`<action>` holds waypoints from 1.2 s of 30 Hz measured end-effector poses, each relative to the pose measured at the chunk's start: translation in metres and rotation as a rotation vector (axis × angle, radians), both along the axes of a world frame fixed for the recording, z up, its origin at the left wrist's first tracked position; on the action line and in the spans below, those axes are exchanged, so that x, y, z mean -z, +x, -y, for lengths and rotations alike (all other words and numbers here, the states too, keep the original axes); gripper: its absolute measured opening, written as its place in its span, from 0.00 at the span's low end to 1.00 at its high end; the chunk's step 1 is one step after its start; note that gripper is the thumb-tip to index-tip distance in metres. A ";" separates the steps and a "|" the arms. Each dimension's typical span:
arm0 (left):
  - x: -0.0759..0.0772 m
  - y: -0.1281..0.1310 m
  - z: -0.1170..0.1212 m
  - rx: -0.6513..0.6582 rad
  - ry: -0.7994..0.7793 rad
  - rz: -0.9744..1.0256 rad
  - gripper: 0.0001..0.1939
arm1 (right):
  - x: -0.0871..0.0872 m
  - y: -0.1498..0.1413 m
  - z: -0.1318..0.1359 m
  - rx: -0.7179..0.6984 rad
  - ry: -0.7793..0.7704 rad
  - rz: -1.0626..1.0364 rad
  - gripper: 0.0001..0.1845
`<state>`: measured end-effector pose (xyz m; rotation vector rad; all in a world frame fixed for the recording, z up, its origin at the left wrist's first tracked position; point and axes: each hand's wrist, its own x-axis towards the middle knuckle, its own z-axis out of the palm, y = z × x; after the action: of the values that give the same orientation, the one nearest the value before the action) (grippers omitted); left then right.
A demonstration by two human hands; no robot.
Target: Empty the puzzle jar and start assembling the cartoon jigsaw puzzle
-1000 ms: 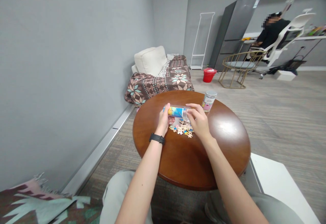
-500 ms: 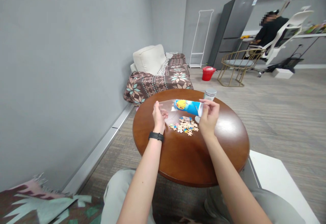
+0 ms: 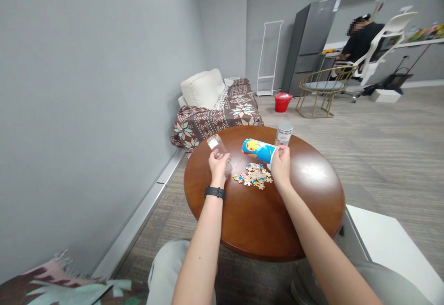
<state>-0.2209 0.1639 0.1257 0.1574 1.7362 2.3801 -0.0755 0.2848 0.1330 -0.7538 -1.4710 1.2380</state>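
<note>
My left hand, with a black band on the wrist, is closed round a clear plastic tube that tilts up and to the left. My right hand pinches one end of a rolled blue printed sheet, held just above the round brown table. A small heap of jigsaw pieces lies on the table between my two hands. A second tube with a grey cap stands upright just behind my right hand.
A sofa with a patterned throw and a cream cushion stands behind the table by the grey wall. Farther back are a red bucket, a gold wire chair, a fridge and a seated person. A white box sits at my right.
The rolled sheet has come out of the clear tube. My left hand has drawn the tube away to the left and my right hand keeps the roll.
</note>
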 end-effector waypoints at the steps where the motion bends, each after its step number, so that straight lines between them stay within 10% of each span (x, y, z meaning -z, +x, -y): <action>1: 0.002 -0.001 0.001 0.007 -0.062 -0.058 0.26 | 0.000 -0.001 0.001 -0.019 -0.036 -0.011 0.20; 7: 0.007 -0.005 0.008 -0.025 -0.472 -0.329 0.30 | -0.009 -0.006 0.009 -0.269 -0.368 -0.210 0.23; 15: -0.003 0.002 0.010 -0.060 -0.585 -0.455 0.39 | -0.011 -0.003 0.008 -0.280 -0.490 -0.271 0.19; 20: -0.023 0.020 0.014 -0.200 -0.343 -0.707 0.15 | -0.009 -0.004 0.006 -0.225 -0.517 -0.330 0.18; 27: -0.026 0.036 0.003 0.656 -0.026 -0.355 0.18 | -0.016 -0.001 0.010 -0.312 -0.500 -0.325 0.19; 36: -0.023 0.025 0.003 0.558 0.297 -0.012 0.19 | -0.029 0.002 0.021 -0.679 -0.403 -0.307 0.39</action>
<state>-0.1958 0.1606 0.1490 0.6107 1.1293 2.1830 -0.0740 0.2634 0.1620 -0.2821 -1.2670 2.1064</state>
